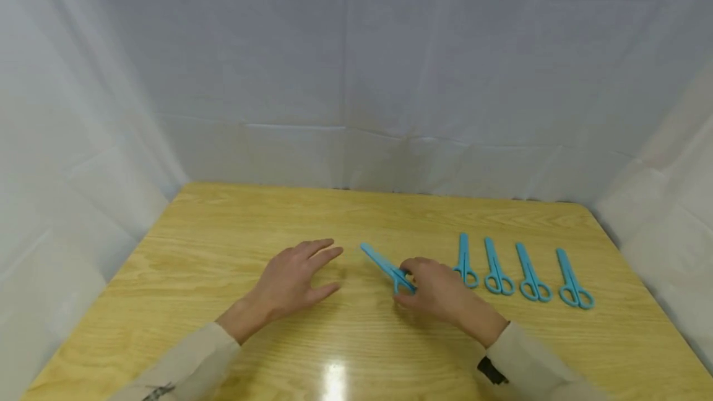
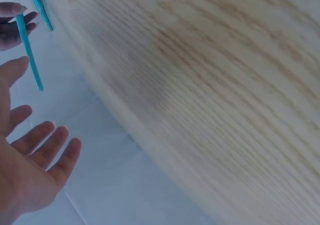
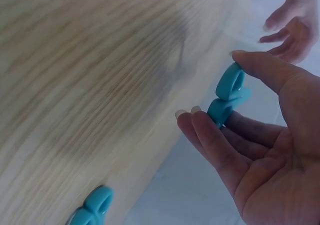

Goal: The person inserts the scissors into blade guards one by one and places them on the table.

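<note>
My right hand [image 1: 437, 288] pinches a pair of light-blue scissors [image 1: 384, 265] by the finger loops, thumb on one side and fingers on the other. The blades are together and point away to the left, toward my other hand. In the right wrist view the loops of the scissors [image 3: 230, 90] show between thumb and fingers. My left hand [image 1: 292, 277] is held over the table to the left of the blade tip, its fingers spread and holding nothing. In the left wrist view the left palm [image 2: 30, 180] faces the scissors, apart from them.
Several matching light-blue scissors lie in a row on the right of the wooden table [image 1: 250, 215], loops toward me; the rightmost scissors [image 1: 574, 280] are near the right edge. Pale sheeting [image 1: 345, 79] hangs behind the table and at both sides.
</note>
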A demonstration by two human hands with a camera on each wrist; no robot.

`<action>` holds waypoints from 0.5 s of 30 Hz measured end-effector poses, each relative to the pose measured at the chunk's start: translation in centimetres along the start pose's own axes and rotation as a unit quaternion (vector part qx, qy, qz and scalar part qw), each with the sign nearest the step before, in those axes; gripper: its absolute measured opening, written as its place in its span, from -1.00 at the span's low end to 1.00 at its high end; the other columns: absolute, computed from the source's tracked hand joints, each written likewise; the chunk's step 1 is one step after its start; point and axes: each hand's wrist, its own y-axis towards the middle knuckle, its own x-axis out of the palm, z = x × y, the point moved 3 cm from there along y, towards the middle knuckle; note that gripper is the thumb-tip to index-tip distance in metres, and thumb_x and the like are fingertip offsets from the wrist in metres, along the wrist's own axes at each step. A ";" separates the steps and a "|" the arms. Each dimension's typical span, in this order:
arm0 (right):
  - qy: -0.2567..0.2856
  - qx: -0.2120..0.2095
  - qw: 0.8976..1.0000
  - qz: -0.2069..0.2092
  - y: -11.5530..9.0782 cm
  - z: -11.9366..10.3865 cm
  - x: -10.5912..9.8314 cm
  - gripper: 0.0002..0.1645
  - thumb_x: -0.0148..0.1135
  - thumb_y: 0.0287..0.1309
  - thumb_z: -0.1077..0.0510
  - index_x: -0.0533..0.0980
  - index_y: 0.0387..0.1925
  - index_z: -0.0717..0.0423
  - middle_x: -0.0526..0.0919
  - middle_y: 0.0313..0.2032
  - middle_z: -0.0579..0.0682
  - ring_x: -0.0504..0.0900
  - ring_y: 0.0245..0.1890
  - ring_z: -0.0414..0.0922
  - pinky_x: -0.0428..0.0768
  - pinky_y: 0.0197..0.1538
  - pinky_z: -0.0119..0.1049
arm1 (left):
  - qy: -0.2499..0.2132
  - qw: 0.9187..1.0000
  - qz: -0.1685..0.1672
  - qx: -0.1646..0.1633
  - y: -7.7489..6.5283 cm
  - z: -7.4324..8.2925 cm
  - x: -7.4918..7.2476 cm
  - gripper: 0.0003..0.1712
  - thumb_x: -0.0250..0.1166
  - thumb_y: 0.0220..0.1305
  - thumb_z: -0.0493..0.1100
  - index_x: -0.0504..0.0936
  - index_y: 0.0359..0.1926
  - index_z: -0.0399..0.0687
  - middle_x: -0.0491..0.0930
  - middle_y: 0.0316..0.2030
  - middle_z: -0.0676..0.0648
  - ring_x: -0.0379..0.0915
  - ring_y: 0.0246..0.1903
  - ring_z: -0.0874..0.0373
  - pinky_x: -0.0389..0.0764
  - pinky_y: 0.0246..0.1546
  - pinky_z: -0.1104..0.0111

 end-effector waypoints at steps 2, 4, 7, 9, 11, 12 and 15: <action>0.005 0.028 1.000 0.013 0.3 0.8 -0.2 -0.44 0.39 0.07 -0.04 0.52 0.02 0.22 0.61 -0.11 0.07 0.62 -0.26 -0.09 0.60 -0.30 -0.19 | -0.005 1.000 -0.007 -0.004 0.2 0.0 0.3 -0.34 0.34 0.14 0.18 0.53 0.20 -0.02 0.49 0.14 -0.14 0.50 0.01 -0.08 0.58 -0.14 0.05; 0.003 0.047 0.999 0.026 0.7 1.4 -0.3 -0.48 0.38 0.08 -0.05 0.54 -0.06 0.24 0.61 -0.26 0.03 0.59 -0.41 -0.12 0.56 -0.41 -0.23 | -0.010 1.000 -0.018 -0.007 0.6 0.2 0.7 -0.34 0.29 0.18 0.21 0.50 0.22 -0.01 0.46 0.17 -0.16 0.48 0.04 -0.10 0.55 -0.10 0.02; -0.011 0.072 0.996 0.042 1.2 2.1 -0.6 -0.57 0.35 0.09 -0.09 0.53 -0.26 0.22 0.51 -0.51 -0.05 0.45 -0.62 -0.18 0.42 -0.56 -0.31 | -0.015 0.999 -0.039 -0.012 1.3 0.6 1.3 -0.31 0.23 0.22 0.25 0.47 0.26 0.00 0.42 0.20 -0.17 0.44 0.08 -0.11 0.51 -0.05 -0.01; -0.015 0.089 0.995 0.045 1.3 2.5 -0.7 -0.59 0.33 0.11 -0.10 0.49 -0.42 0.18 0.41 -0.63 -0.06 0.36 -0.71 -0.17 0.33 -0.64 -0.32 | -0.015 0.998 -0.053 -0.013 2.0 0.9 1.6 -0.30 0.20 0.23 0.28 0.44 0.28 0.01 0.40 0.23 -0.17 0.41 0.11 -0.11 0.49 -0.03 -0.01; -0.023 0.108 0.993 0.049 1.4 2.9 -0.9 -0.57 0.32 0.10 -0.12 0.43 -0.52 0.14 0.39 -0.67 -0.05 0.34 -0.73 -0.17 0.31 -0.67 -0.33 | -0.014 0.998 -0.066 -0.013 2.7 1.3 2.0 -0.28 0.18 0.24 0.29 0.43 0.29 0.01 0.38 0.24 -0.18 0.38 0.14 -0.11 0.47 0.00 -0.01; -0.026 0.117 0.992 0.049 1.4 3.2 -0.9 -0.55 0.32 0.10 -0.12 0.40 -0.56 0.12 0.39 -0.68 -0.04 0.35 -0.74 -0.17 0.32 -0.68 -0.32 | -0.014 0.997 -0.073 -0.014 3.0 1.5 2.2 -0.28 0.17 0.24 0.29 0.42 0.30 0.02 0.37 0.25 -0.17 0.37 0.15 -0.10 0.46 0.02 -0.01; -0.032 0.140 0.989 0.045 1.6 3.8 -1.0 -0.52 0.30 0.10 -0.14 0.37 -0.63 0.10 0.37 -0.72 -0.05 0.34 -0.76 -0.16 0.31 -0.70 -0.33 | -0.009 0.996 -0.087 -0.011 4.1 2.0 2.9 -0.27 0.17 0.24 0.30 0.42 0.30 0.02 0.36 0.26 -0.17 0.34 0.17 -0.09 0.45 0.05 0.00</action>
